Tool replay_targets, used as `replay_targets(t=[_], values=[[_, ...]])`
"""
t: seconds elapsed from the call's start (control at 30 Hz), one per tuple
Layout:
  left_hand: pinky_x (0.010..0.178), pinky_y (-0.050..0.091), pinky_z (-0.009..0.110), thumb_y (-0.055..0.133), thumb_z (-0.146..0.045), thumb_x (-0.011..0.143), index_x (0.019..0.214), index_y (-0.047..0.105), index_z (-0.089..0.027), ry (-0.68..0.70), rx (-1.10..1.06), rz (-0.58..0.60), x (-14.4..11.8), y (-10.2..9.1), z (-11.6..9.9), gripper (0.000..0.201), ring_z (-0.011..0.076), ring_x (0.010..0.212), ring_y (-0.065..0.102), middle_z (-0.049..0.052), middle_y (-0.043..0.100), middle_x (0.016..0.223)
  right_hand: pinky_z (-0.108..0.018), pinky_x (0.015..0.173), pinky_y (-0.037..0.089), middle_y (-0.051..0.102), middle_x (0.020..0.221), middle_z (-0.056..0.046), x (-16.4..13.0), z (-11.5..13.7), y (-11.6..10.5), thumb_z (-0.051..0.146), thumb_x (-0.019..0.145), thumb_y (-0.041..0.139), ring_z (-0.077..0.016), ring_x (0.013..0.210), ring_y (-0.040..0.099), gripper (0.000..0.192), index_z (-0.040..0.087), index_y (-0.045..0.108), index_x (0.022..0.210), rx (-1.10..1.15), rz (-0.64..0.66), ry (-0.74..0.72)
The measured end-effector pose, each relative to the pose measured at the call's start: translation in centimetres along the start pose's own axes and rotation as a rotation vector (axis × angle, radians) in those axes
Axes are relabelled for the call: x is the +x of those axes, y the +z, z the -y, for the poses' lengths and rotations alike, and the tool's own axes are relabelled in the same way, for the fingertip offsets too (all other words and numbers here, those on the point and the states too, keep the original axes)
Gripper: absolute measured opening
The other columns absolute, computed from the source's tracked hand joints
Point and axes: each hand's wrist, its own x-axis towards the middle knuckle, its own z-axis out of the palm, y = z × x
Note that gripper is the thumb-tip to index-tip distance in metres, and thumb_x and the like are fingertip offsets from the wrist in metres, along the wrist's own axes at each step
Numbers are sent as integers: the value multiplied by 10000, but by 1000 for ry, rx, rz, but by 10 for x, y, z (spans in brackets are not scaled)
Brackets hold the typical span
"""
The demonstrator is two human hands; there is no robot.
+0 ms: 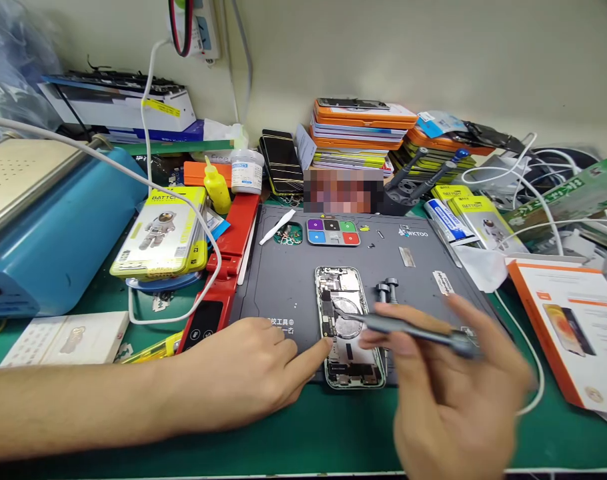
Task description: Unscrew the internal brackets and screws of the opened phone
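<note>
An opened phone (350, 350) lies on the dark grey work mat (278, 287), its circuit board, ring-shaped coil and inner parts exposed. My left hand (268, 357) rests at its left side, the index finger stretched out onto the phone's left edge and the other fingers curled loosely. Between the fingers of my right hand (448, 387) is a grey precision screwdriver (408, 328), held nearly level. Its tip points left, over the upper left part of the phone's inside; whether it touches a screw I cannot tell. Two more screwdrivers (387, 291) stand just right of the phone, partly hidden by my right hand.
A coloured screw tray (333, 233) and a white pry tool (277, 227) lie at the mat's back. Left are a red device (223, 267), yellow battery boxes (158, 230), a white cable (211, 230) and a blue machine (68, 240). An orange-white box (563, 327) stands right.
</note>
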Motion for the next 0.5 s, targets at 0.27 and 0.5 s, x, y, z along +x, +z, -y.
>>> replay_targets(t=[0.27, 0.5], values=[[503, 508, 441, 384, -274, 1167, 1388, 504, -98, -20, -24, -27, 2, -1, -1, 308, 260, 578, 691, 8, 715, 791, -231, 816, 715, 796, 1292, 6, -6, -5, 11, 237, 1087, 586, -167, 1039, 831, 364, 394, 607, 1415, -77, 367, -43], [525, 539, 434, 368, -241, 1162, 1437, 470, -86, -18, -33, -11, 1, 0, 0, 332, 271, 617, 726, 29, 742, 820, -216, 885, 699, 781, 1328, 17, -7, -6, 13, 247, 1099, 568, -143, 1059, 825, 355, 408, 605, 1413, -90, 375, -13]])
